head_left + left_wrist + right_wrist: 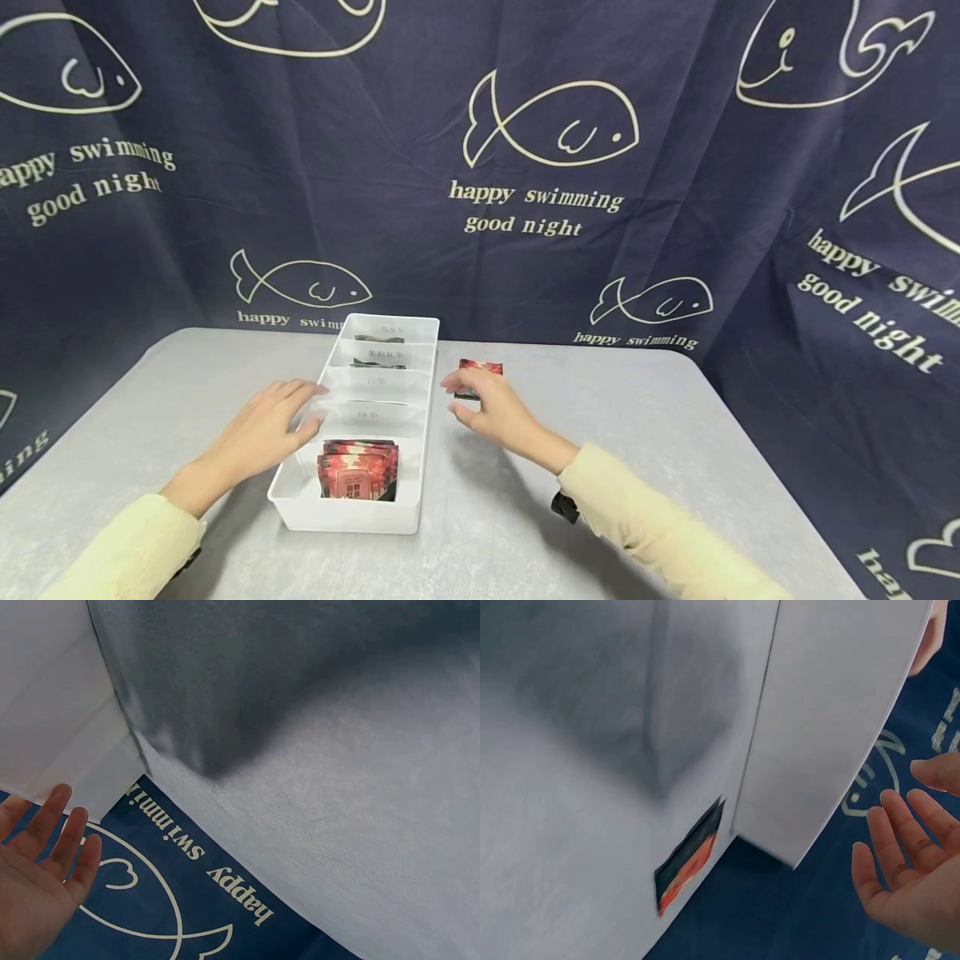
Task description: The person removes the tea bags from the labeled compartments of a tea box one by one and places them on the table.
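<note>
A long white divided box stands on the table, several red tea sachets upright in its nearest compartment. My left hand is at the box's left wall, its fingers loosely extended near the rim; whether they touch it I cannot tell. To the right of the box, my right hand hovers with relaxed, spread fingers and nothing in its grasp. Beyond those fingers a single red and dark tea sachet lies flat on the table, partly covered by the hand in the head view. The right wrist view shows this sachet apart from the hand.
Handwritten labels mark the box's dividers. Dark sachets poke up slightly in the two far compartments. A grey table carries everything, and a dark blue curtain with fish drawings hangs behind it and at both sides.
</note>
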A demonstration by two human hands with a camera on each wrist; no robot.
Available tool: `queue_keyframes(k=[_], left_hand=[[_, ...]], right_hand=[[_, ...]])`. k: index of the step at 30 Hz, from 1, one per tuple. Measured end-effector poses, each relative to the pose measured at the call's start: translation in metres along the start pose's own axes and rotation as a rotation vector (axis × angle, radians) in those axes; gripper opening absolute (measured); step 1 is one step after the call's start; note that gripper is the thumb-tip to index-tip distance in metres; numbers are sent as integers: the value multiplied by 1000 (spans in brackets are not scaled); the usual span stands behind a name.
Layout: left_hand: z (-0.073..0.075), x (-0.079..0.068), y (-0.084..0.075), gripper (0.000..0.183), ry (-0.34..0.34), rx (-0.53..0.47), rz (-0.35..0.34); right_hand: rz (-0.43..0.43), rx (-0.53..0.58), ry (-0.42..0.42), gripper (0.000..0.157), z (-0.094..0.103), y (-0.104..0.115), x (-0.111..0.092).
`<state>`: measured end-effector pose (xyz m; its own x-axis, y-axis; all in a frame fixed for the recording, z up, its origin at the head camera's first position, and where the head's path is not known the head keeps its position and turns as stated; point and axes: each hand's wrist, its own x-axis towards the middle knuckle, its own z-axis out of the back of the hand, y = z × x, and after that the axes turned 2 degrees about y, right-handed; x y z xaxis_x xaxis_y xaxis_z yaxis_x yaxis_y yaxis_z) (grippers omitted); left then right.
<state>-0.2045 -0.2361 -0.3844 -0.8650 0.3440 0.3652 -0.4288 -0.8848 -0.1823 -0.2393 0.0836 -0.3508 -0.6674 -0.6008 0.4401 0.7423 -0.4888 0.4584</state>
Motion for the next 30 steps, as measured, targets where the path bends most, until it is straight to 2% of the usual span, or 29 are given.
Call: queue_keyframes(k=[9, 15, 23, 30], left_hand=[[0, 0, -1, 38, 4, 1, -1], [-2, 0, 1, 38, -22, 8, -12], [-1, 1, 2, 40, 5, 9, -7], [-1, 1, 1, 39, 1, 12, -8]], right_hand=[[95, 3, 50, 23, -10, 30, -4], [112, 2, 110, 25, -17, 45, -7], [123, -7, 181, 25, -24, 58, -8], [124, -26, 246, 25, -30, 63, -9]])
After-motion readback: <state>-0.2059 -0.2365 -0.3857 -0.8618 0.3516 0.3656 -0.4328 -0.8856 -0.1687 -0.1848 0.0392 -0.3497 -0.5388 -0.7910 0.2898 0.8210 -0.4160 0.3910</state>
